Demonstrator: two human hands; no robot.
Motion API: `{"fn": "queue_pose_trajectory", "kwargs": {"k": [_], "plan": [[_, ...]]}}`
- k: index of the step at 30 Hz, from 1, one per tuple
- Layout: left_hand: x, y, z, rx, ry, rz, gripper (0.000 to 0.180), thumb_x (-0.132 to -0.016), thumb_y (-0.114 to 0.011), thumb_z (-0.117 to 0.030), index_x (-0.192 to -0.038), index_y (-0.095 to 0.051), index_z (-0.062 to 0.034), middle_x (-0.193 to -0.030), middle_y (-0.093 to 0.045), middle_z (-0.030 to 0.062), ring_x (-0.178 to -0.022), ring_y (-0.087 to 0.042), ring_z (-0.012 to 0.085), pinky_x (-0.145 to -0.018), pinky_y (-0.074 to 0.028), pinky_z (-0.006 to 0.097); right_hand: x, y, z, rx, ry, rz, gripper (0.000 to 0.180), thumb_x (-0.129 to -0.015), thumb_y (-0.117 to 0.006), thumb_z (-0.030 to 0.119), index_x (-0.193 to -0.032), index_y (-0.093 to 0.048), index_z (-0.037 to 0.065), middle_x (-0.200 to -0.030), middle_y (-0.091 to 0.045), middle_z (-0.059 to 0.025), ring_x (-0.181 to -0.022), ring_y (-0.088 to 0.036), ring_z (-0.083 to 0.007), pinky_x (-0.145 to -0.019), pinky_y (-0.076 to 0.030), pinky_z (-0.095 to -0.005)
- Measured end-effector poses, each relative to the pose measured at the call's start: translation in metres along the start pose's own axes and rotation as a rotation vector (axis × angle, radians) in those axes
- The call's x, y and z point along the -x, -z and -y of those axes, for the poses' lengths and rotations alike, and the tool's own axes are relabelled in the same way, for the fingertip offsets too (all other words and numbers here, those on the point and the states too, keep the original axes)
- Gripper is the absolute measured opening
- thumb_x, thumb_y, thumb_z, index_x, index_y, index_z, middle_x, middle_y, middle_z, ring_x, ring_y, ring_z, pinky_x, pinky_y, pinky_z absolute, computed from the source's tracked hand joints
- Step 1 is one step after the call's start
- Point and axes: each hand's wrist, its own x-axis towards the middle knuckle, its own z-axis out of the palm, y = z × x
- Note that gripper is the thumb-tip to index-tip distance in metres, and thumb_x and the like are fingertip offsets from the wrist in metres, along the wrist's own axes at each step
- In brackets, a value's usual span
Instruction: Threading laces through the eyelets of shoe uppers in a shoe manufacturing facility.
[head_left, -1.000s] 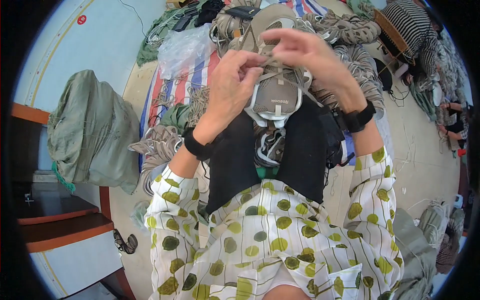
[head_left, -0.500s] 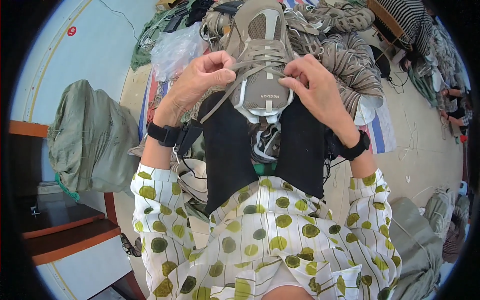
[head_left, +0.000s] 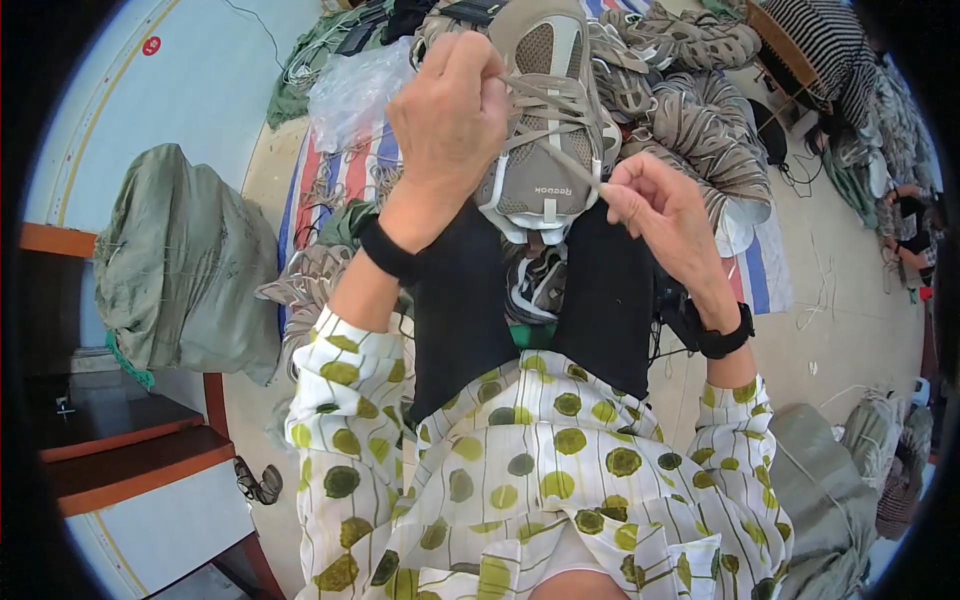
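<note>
A taupe and white sneaker (head_left: 522,178) sits at my knees, its laces crossed over the mesh tongue. My left hand (head_left: 450,120) is closed above the shoe's left side, holding a flat taupe shoelace (head_left: 574,168) where it leaves the upper eyelets. Lower down, beside the shoe's right edge, my right hand (head_left: 662,208) pinches another stretch of lace between thumb and forefinger. That stretch runs taut and slanting across the tongue. The back of my left hand hides its fingertips. Between my legs, part of another shoe (head_left: 533,285) shows.
Many similar taupe shoes (head_left: 700,130) are heaped on a striped sheet (head_left: 768,270) ahead and to the right. A clear plastic bag (head_left: 355,95) lies ahead left. A large green-grey sack (head_left: 185,265) stands left, and another sack (head_left: 820,480) lies at lower right. Sunglasses (head_left: 258,482) rest on the floor.
My left hand has risen and moved toward the shoe's upper laces, turning its back upward. My right hand has drawn down and right, pulling a lace taut across the tongue.
</note>
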Motion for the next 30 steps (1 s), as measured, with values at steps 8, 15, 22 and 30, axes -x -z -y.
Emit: {"fn": "queue_pose_trajectory", "kwargs": {"k": [8,15,22,30], "plan": [[0.027,0.008,-0.017,0.336,0.475,0.279,0.012,-0.075,-0.058,-0.002,-0.085,-0.055,-0.0075,-0.075,-0.056,0.0061,-0.061,-0.057,0.0206,-0.055,-0.045,0.031,0.035,0.037,-0.038,0.346,-0.045,-0.171,0.011,-0.088,-0.058,0.011,-0.082,-0.054,0.003,-0.066,-0.053,0.0015,-0.06,-0.049,-0.0058,-0.056,-0.04,-0.0208],[0.033,0.028,-0.036,0.123,0.284,0.377,0.022,-0.069,-0.068,-0.006,-0.089,-0.058,-0.0055,-0.084,-0.053,0.0081,-0.079,-0.055,0.0263,-0.068,-0.045,0.036,0.004,0.019,-0.032,0.324,0.119,-0.234,0.014,-0.087,-0.057,0.011,-0.097,-0.059,0.002,-0.076,-0.06,-0.0095,-0.063,-0.059,-0.0184,-0.06,-0.046,-0.0289],[0.024,0.029,-0.042,-0.092,0.069,0.406,0.015,-0.072,-0.063,-0.004,-0.083,-0.053,-0.0077,-0.081,-0.054,0.0077,-0.08,-0.055,0.0283,-0.065,-0.042,0.039,-0.047,-0.015,-0.004,0.724,0.616,-0.329,0.015,-0.083,-0.058,0.01,-0.097,-0.058,0.004,-0.093,-0.058,-0.012,-0.081,-0.06,-0.03,-0.065,-0.048,-0.0374],[0.039,0.036,-0.052,0.284,0.469,0.459,0.021,-0.076,-0.061,-0.002,-0.093,-0.049,-0.0057,-0.077,-0.06,0.0111,-0.068,-0.059,0.0307,-0.059,-0.045,0.039,-0.084,0.016,0.032,0.066,0.004,0.357,0.019,-0.089,-0.056,0.021,-0.081,-0.056,0.004,-0.07,-0.049,0.0024,-0.062,-0.05,-0.0094,-0.056,-0.04,-0.0249]]}}
